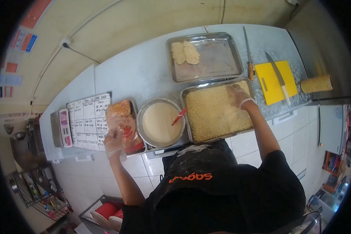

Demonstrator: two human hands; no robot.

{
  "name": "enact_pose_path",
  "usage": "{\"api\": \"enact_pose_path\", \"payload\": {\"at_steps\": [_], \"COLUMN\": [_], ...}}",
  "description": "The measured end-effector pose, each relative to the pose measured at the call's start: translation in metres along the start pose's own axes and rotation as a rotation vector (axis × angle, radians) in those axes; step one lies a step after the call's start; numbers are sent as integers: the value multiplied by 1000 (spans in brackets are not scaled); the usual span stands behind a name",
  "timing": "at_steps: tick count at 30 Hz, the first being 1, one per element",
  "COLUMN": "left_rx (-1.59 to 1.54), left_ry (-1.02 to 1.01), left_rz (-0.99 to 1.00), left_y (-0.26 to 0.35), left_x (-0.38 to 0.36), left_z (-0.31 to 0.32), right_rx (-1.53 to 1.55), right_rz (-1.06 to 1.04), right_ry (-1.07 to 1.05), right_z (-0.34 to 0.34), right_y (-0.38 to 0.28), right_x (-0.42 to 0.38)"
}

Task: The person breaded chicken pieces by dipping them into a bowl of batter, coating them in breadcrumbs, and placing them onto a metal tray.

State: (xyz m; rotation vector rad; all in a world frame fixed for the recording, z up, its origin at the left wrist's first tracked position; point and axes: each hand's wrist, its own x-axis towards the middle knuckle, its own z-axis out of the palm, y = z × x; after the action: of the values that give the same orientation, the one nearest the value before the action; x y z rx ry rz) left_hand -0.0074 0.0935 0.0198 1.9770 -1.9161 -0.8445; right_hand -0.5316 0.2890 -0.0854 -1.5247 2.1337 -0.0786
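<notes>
My left hand [115,144], in a clear plastic glove, is at the near left side of a metal tray [134,107] of raw meat pieces [121,111]. Its fingers are bent beside the meat; whether they grip any is unclear. My right hand [238,95], also gloved, touches the breadcrumbs [210,113] at the far right of a deep tray [186,126]; its fingers are blurred and partly hidden. Between the two trays stands a round metal bowl [141,134] of pale batter [160,121], with a red handle [179,116] at its right rim.
Behind the crumbs, a metal tray [234,58] holds two coated pieces [185,52]. A knife [279,74] lies on a yellow board [263,85] at right, beside a sharpening rod [250,70]. A whiteboard [80,113] and scale [64,126] are at left.
</notes>
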Motion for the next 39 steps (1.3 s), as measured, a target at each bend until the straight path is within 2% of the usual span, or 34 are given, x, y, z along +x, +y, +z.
{"api": "enact_pose_path", "payload": {"at_steps": [1, 4, 5, 6, 7, 9, 12, 14, 18, 21, 22, 24, 27, 30, 32, 35, 38, 39], "left_rx": [-63, 227, 243, 325, 405, 292, 159, 264, 290, 556, 362, 455, 519, 285, 451, 574, 622, 631], "left_ry": [11, 27, 17, -4, -29, -27, 43, 48, 204, 289, 54, 15, 53, 568, 497, 417, 352, 339], "left_rz": [-16, 43, -1, 21, 44, 102, 150, 148, 178, 187, -32, -35, -114, 329, 309, 310, 302, 307], "left_y": [-6, -40, -17, -24, -40, -64, -80, -84, -97, -74, -7, -11, -51, -42, -33, -38, -40, -38], "left_x": [-1, 8, 0, 5, 12, 20, 33, 47, 67, 62, 50, 50, 62, 61, 61, 70, 75, 81], "left_z": [-5, -10, -13, -11, -5, 11, 39, 59, 97, 100, 75, 73, 93, 98, 94, 88, 82, 81], "right_rx": [-88, 60, 86, 113, 173, 287, 219, -105, -309, -321, -307, -274, -221, -171, -190, 198, 235, 245], "right_rz": [-19, 36, -14, -64, -76, -74, -124, -370, -423, -461, -427, -395, -354, -375, -391, -563, -233, -215], "right_ry": [130, -105, -126, -149, -191, -281, -350, -123, -113, -155, -143, -139, -123, -110, -90, -26, -304, -407], "right_z": [20, 43, 48, 52, 39, -9, 2, 52, 60, 65, 59, 58, 54, 46, 47, 55, 29, 16], "right_y": [13, 20, 34, 39, 22, -19, -68, -90, -123, -122, -112, -101, -87, -82, -79, -41, -38, -46], "right_x": [3, 18, 18, 21, 20, 0, -14, -20, -17, -8, -4, -8, -14, -12, -17, 8, 33, 40]}}
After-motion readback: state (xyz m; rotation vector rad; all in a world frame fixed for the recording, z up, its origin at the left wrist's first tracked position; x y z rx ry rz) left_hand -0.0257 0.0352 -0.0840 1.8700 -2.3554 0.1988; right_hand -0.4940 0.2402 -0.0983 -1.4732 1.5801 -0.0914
